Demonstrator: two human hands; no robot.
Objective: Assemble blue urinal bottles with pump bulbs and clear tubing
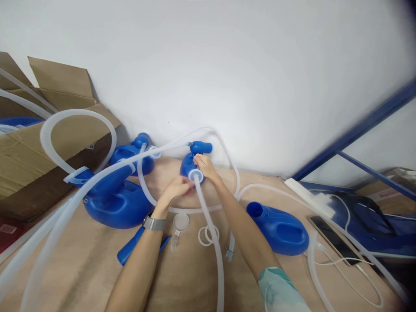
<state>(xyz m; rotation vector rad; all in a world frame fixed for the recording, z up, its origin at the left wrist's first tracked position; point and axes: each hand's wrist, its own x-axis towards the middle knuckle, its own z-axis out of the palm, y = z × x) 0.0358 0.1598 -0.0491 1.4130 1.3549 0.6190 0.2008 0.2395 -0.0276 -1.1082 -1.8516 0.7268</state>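
A blue container [186, 167] stands near the wall, with a white ring-shaped cap [196, 175] facing me and a clear hose [208, 219] running from it toward me. My left hand [179, 189] is at the left of the cap, its fingers pressed together and slightly blurred. My right hand [204, 165] is closed at the upper right of the cap, thumb and fingers together; what it grips is too small to make out. Just behind sits a blue spout piece [201, 147] with a hose clamped to its left end.
Large blue bottles [120, 207] and an open cardboard box [58, 149] are at left. Nearer me lie a clear lid [181, 222], white rings [205, 236] and a blue piece [130, 248]. At right are a blue bottle [286, 229], phone [334, 239], power strip [308, 197] and looping hoses.
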